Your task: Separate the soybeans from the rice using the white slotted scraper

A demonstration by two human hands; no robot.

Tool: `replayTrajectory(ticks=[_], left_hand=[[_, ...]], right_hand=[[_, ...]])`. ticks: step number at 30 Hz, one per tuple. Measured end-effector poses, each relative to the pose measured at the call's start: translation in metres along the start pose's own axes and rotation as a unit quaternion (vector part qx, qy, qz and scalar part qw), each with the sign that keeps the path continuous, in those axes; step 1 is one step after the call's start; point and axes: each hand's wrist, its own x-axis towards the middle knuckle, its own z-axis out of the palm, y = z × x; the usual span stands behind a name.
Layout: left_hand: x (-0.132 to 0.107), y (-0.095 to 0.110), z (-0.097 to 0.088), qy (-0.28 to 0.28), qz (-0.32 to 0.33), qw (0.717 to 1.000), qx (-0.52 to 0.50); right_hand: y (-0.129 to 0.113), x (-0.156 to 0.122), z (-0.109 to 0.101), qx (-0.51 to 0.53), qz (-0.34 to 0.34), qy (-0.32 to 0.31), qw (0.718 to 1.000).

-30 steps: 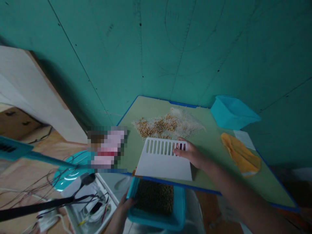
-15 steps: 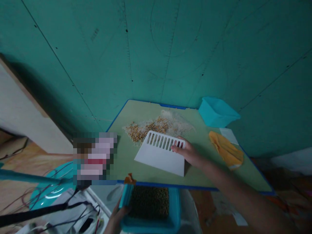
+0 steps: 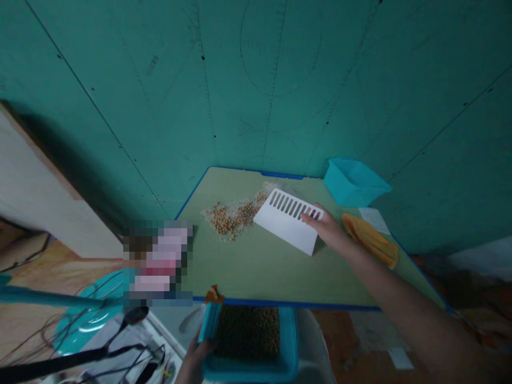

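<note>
A green wall stands behind the bench. The right hand pinches a white slotted scraper by its end, beside the tan beans. The left hand grips the blue tub below the bench's edge, likely to steady it.

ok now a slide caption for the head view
Right hand holding a slotted white tool by scattered grains on a table, left hand gripping a blue tub.

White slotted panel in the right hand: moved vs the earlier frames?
Yes. The white slotted panel has moved away from the table's blue near edge, toward the wall and to the right.
</note>
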Motion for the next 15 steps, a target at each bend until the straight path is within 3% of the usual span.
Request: replayTrajectory(ticks=[3, 7, 15], left_hand=[[-0.001, 0.001, 0.001, 0.017, 0.002, 1.000, 0.012], [0.000, 0.002, -0.004, -0.001, 0.008, 0.999, 0.035], [0.045, -0.008, -0.021, 0.038, -0.039, 0.996, 0.075]], right_hand=[[-0.006, 0.002, -0.002, -0.020, -0.009, 0.012, 1.000], [-0.016, 0.000, -0.003, -0.046, -0.029, 0.033, 0.998], [-0.021, 0.018, -0.015, -0.028, -0.097, 0.134, 0.986]])
